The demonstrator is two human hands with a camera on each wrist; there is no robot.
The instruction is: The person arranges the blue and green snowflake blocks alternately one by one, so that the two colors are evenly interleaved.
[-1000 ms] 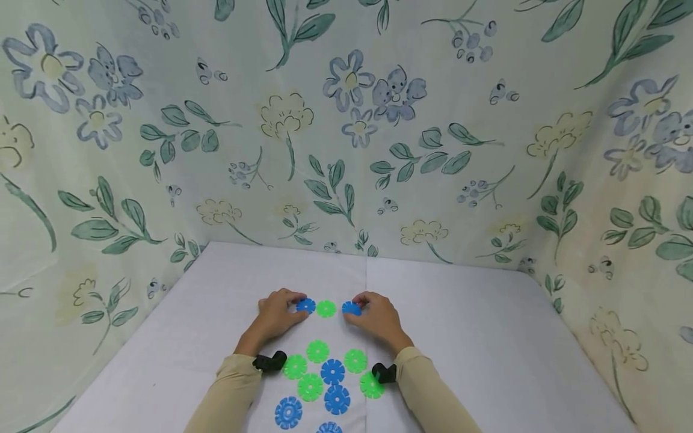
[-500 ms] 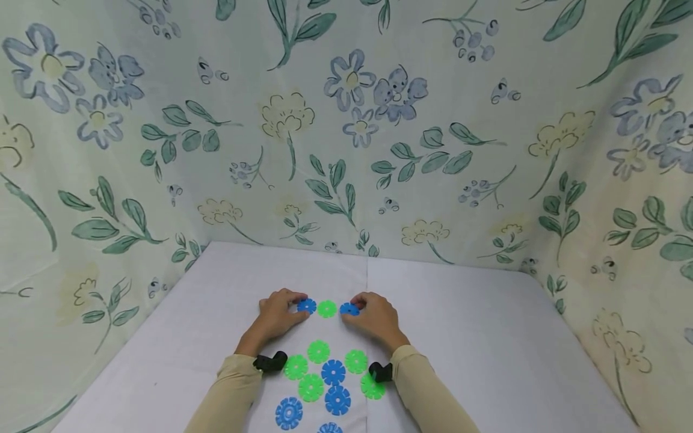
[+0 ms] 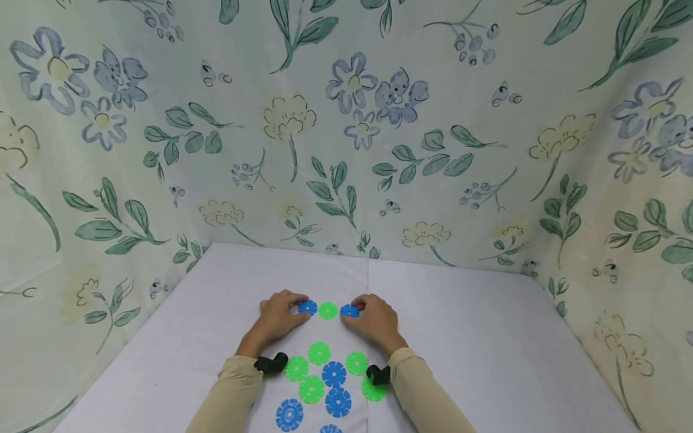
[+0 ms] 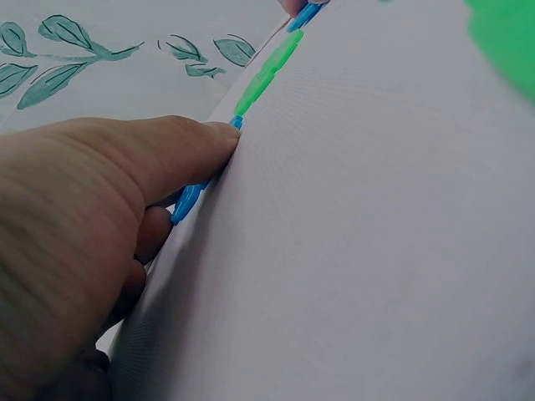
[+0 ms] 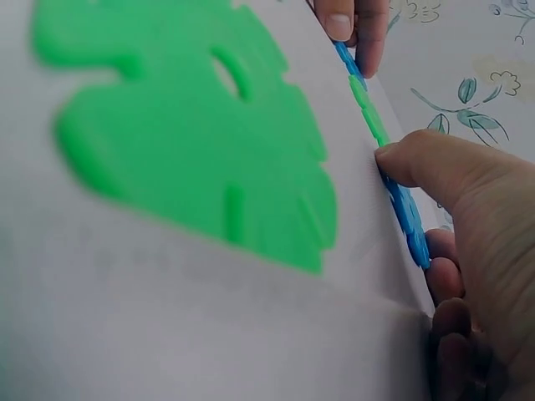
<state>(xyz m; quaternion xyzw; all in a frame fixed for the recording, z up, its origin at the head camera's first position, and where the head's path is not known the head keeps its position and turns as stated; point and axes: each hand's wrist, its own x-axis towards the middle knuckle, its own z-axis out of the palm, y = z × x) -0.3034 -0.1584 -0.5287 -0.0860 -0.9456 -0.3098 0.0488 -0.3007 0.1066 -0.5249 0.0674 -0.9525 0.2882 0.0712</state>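
Just changed: the right blue disc (image 3: 349,311), held in the right hand (image 3: 377,317), has come closer to the middle green disc (image 3: 327,310) over the last 1 second; the left side looks much the same.
What it means: the 3 discs now read more as 1 row, I judge, though a narrow gap shows on the green disc's right.
Left hand (image 3: 277,316): pinches the left blue disc (image 3: 307,307), thumb on the near edge, fingers on the far side.
Right hand: pinches the right blue disc likewise, thumb nearest the body.
Middle green disc: flat between the 2 hands, held by neither; just beside the left blue disc, and I cannot tell if their edges touch.
Loose green discs (image 3: 319,353): 5 of them, nearer the body than both hands, between the forearms; 1 is partly hidden under the right wrist camera (image 3: 378,374).
Loose blue discs (image 3: 334,374): 4 visible, also on the body side of the hands; the nearest is cut off by the view's edge.
Containers: none visible; every disc is on the white cloth (image 3: 460,337) that spreads under and around the hands.
Beyond the hands: a floral curtain (image 3: 335,180).
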